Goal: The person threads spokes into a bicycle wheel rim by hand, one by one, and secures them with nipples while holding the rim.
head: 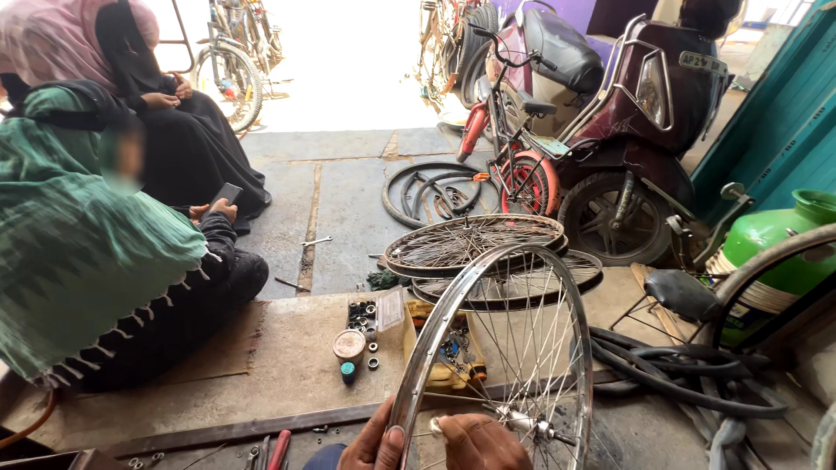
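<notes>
1. My left hand [376, 446] grips the rim of an upright bicycle wheel [502, 348] at the bottom centre.
2. My right hand [475, 442] pinches a small silver piece near the wheel's hub [525, 424].

Two spoked rims [475, 244] lie stacked on the floor near a maroon scooter [649, 113]. A green gas cylinder [775, 235] stands right; two seated people [96, 218] sit left.
</notes>
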